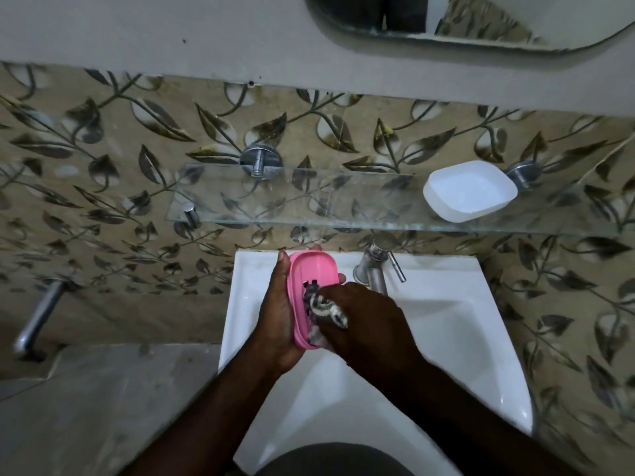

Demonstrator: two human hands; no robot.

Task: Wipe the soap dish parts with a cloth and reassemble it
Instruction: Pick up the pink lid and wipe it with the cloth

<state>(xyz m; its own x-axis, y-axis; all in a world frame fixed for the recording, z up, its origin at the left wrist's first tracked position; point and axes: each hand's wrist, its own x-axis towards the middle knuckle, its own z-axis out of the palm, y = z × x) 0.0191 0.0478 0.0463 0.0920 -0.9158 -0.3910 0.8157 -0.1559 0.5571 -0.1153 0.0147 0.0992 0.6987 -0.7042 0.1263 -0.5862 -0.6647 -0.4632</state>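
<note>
My left hand (pixel 278 314) grips a pink slotted soap dish insert (pixel 311 273) from the left side, holding it over the white sink (pixel 457 324). My right hand (pixel 367 324) clutches a bunched grey and white cloth (pixel 326 309) and presses it against the lower part of the pink insert. The white soap dish base (pixel 470 190) sits apart on the right end of the glass shelf (pixel 292 197), open side up.
A chrome tap (pixel 376 266) stands at the sink's back edge, just right of my hands. Chrome shelf brackets (pixel 259 159) fix the shelf to the leaf-patterned tiled wall. A chrome pipe (pixel 37 317) juts out at the left. A mirror (pixel 464 18) hangs above.
</note>
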